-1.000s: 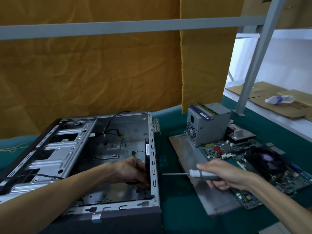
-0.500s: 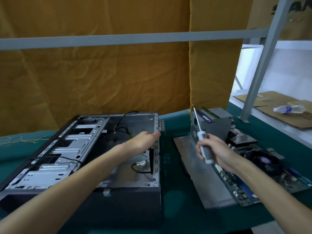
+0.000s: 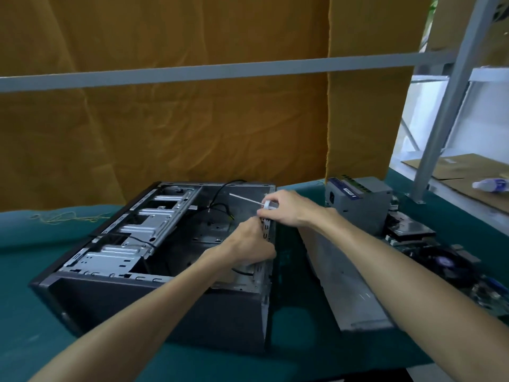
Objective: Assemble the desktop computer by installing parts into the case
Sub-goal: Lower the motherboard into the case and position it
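The open computer case [image 3: 115,288] lies on its side on the teal table, its silver drive cage [image 3: 154,230] on the left and black cables inside. My left hand [image 3: 248,241] is curled over the top edge of the case's rear wall [image 3: 261,274]; what its fingers pinch is hidden. My right hand [image 3: 292,208] is just above it, closed on the white-handled screwdriver [image 3: 248,199], whose shaft points left over the case's interior. A black fan cable shows below my left hand.
A grey power supply [image 3: 358,199] stands right of the case. The loose side panel [image 3: 338,271], a motherboard [image 3: 446,263] and a hard drive [image 3: 410,227] lie beside it. A grey frame post [image 3: 440,106] and bar [image 3: 220,70] stand before orange curtains. Cardboard and a bottle [image 3: 490,184] lie far right.
My right hand carried the screwdriver from near the power supply to the case's rear wall and turned its shaft leftward. My left hand moved along the rear wall and closed.
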Tool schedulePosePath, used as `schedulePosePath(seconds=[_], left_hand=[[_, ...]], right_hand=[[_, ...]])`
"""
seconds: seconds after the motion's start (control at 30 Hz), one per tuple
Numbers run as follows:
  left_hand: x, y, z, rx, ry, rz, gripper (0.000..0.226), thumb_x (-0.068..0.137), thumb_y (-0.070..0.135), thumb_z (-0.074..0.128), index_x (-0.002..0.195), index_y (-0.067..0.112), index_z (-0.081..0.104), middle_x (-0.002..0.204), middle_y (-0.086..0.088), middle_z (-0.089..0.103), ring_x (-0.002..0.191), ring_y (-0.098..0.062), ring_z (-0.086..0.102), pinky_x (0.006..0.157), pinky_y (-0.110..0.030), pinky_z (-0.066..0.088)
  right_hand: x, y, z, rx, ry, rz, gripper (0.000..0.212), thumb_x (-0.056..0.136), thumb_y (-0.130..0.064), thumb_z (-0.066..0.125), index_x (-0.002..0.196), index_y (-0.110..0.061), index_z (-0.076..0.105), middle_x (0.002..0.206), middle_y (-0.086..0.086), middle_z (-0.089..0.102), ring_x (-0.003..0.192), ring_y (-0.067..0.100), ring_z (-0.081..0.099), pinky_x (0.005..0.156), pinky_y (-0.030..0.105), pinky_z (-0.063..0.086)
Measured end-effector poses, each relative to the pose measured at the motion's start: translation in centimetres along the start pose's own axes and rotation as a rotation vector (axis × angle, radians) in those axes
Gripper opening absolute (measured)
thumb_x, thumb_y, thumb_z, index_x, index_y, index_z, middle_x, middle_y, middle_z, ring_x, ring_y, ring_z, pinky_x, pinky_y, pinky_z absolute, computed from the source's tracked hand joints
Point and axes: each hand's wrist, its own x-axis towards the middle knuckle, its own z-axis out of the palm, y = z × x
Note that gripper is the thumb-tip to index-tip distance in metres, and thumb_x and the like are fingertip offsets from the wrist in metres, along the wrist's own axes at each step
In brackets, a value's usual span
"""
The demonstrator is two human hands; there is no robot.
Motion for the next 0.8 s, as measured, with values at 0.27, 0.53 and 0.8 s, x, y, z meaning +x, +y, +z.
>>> schedulePosePath(seconds=[0.27,0.53,0.8], left_hand=[[-3.3,-4.0,-4.0,0.082,-0.124,0.22,0.051,0.077,0.009,0.078,0.124,0.008,0.059,0.084,-0.002,0.068,0.054,-0.005,0.057,0.053,-0.025,0.047],[-3.7,-4.3,-4.7,0.367,-0.05,0.186,0.083,0.084,0.02,0.078,0.155,0.014,0.034,0.148,-0.004,0.047,0.132,-0.023,0.051,0.111,-0.042,0.045],[-4.3,0.5,8.0,-0.051,0.148,0.58,0.03,0.091,0.003,0.059,0.118,0.012,0.071,0.118,-0.003,0.066,0.11,-0.013,0.059,0.097,-0.011,0.041]], right_hand=[[-1.8,0.2,2.4,0.124,-0.001,-0.043,0.051,0.082,-0.08,0.055,0.084,-0.03,0.057,0.068,-0.001,0.061,0.059,0.01,0.056,0.062,0.032,0.039],[-5.5,0.8,4.1,0.503,0.166,-0.045,0.013,0.102,-0.038,0.06,0.111,-0.029,0.063,0.051,-0.006,0.057,0.044,0.01,0.053,0.044,0.027,0.045],[-15.1,10.9,3.7,0.277,0.481,0.484,0.02,0.096,-0.014,0.058,0.078,-0.007,0.057,0.061,0.009,0.057,0.05,0.027,0.052,0.053,0.039,0.045]])
